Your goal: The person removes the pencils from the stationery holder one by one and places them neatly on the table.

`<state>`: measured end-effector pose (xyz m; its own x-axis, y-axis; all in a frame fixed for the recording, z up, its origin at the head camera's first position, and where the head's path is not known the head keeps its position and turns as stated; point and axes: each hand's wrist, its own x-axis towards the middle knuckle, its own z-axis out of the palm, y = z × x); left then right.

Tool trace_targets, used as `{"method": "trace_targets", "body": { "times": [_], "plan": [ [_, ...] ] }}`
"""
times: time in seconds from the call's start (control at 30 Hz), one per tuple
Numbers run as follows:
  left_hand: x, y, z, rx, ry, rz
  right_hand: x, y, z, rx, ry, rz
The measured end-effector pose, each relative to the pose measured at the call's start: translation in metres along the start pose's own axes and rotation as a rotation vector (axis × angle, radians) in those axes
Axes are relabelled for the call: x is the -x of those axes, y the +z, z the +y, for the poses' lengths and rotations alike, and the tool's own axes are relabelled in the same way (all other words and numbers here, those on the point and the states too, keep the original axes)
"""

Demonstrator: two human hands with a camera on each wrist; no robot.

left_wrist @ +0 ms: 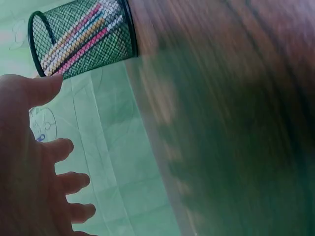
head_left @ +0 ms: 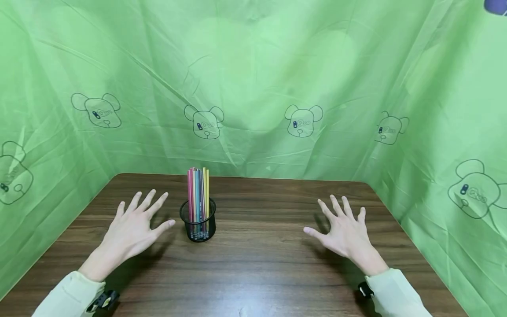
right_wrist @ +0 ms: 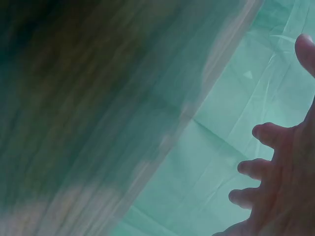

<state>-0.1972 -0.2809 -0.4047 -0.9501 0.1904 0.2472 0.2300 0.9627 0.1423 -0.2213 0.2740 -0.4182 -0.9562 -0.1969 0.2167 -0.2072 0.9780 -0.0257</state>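
Note:
A black mesh pen holder (head_left: 200, 229) stands upright on the table, left of the middle. Several long thin sticks that look like pencils (head_left: 198, 193), in pink, blue, dark and yellow, stand in it. My left hand (head_left: 130, 229) is spread with palm down just left of the holder, its thumb apart from the mesh in the head view. In the left wrist view the mesh holder (left_wrist: 86, 39) shows beyond the thumb. On the right side my right hand (head_left: 344, 233) is spread too, holding nothing, far from the holder.
The dark wood-grain table (head_left: 253, 264) reaches back to a green cloth (head_left: 253, 88) with printed bear heads, which hangs behind and on both sides. Dark straps with small devices sit on the left wrist (head_left: 104, 301) and right wrist (head_left: 365, 289). A purple object (head_left: 496, 6) shows at the top right corner.

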Motion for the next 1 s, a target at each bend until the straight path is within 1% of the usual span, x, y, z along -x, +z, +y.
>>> {"method": "trace_targets", "body": {
  "times": [0.13,0.27,0.43,0.63,0.8,1.0],
  "plan": [
    [0.002,-0.001,0.008,0.04,0.0,-0.027,0.003,-0.002,-0.005,-0.002,-0.015,0.007],
    [0.004,-0.004,0.018,0.116,0.005,-0.044,0.005,-0.005,-0.015,-0.029,-0.033,0.022],
    [0.004,-0.008,0.029,0.195,0.003,-0.036,0.005,-0.01,-0.027,-0.064,-0.064,0.038],
    [0.004,-0.008,0.035,0.263,-0.043,-0.018,0.005,-0.013,-0.042,-0.105,-0.091,0.031],
    [0.003,-0.006,0.037,0.361,-0.066,0.0,0.003,-0.015,-0.055,-0.186,-0.126,0.039],
    [-0.004,-0.004,0.038,0.49,-0.049,0.011,0.0,-0.02,-0.074,-0.32,-0.15,0.035]
  ]
}}
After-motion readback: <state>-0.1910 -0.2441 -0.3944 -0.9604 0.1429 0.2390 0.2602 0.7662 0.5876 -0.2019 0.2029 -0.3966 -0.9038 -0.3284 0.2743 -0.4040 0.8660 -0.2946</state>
